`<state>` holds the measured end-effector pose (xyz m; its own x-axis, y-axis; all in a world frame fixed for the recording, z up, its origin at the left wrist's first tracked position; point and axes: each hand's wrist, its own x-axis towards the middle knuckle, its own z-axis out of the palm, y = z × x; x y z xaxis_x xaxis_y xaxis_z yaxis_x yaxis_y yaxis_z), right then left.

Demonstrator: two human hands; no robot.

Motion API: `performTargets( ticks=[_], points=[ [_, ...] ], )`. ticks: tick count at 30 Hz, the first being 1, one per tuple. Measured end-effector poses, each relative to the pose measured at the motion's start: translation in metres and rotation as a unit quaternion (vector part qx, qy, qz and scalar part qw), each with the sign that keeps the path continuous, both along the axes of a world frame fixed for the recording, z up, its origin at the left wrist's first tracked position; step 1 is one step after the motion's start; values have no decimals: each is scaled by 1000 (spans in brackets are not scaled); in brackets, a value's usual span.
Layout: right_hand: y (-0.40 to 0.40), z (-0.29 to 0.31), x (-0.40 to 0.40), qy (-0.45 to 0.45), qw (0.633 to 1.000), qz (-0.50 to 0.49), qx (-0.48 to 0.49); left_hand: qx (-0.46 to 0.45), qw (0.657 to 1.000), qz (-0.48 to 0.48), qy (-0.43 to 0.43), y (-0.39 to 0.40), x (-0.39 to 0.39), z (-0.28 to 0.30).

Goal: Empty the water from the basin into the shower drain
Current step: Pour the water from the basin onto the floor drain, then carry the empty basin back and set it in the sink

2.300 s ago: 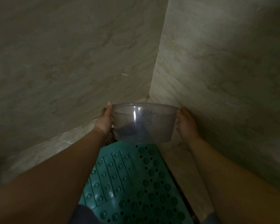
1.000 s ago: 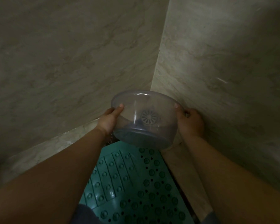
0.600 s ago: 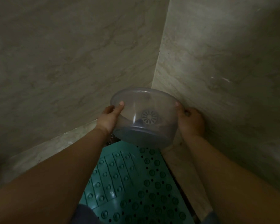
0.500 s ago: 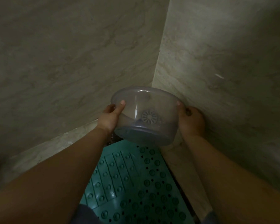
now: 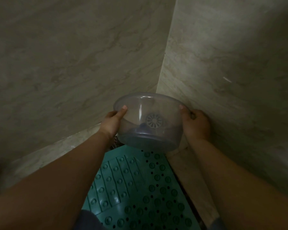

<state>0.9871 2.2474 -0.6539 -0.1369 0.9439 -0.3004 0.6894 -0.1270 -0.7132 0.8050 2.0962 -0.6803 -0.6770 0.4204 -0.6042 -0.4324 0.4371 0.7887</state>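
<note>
A: Gripping what, on the left?
B: The left hand clasps the clear basin by its rim, thumb on the wall.
A: And right?
B: The right hand clamps the opposite rim. The basin is tilted away in the marble corner, above the green mat.

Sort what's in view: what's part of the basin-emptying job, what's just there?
In the job:
- clear basin, tilted away from the person
- left hand, thumb on the rim
- right hand, grip on the opposite rim
- round drain grate, seen through the basin

Just there:
- green shower mat
- marble walls
</note>
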Motion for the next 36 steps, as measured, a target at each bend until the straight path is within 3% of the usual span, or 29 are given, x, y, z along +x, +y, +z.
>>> performTargets(
  ticks=[4, 8, 12, 18, 24, 30, 36],
  points=[
    [1, -2, -5, 65, 998, 7, -7, 39, 994, 94, -45, -6, -3, 2],
    [5, -7, -9, 133, 986, -69, -68, 15, 989, 123, -77, -14, -8, 3],
    [10, 1, -8, 47, 998, -22, -45, -24, 990, 113, -81, -25, -12, 11],
    [-7, 44, 0, -30, 991, 52, -119, -80, 992, 97, -33, -62, -11, 56],
    [-49, 165, 3, -84, 988, 70, -111, -128, 986, 98, -30, -122, 14, 179],
    [-89, 312, 5, -71, 988, 85, -108, -134, 980, 142, -34, -180, 40, 328],
    [-129, 433, 9, -81, 976, 186, -77, -216, 964, 153, -1, -240, 76, 452]
  ],
)
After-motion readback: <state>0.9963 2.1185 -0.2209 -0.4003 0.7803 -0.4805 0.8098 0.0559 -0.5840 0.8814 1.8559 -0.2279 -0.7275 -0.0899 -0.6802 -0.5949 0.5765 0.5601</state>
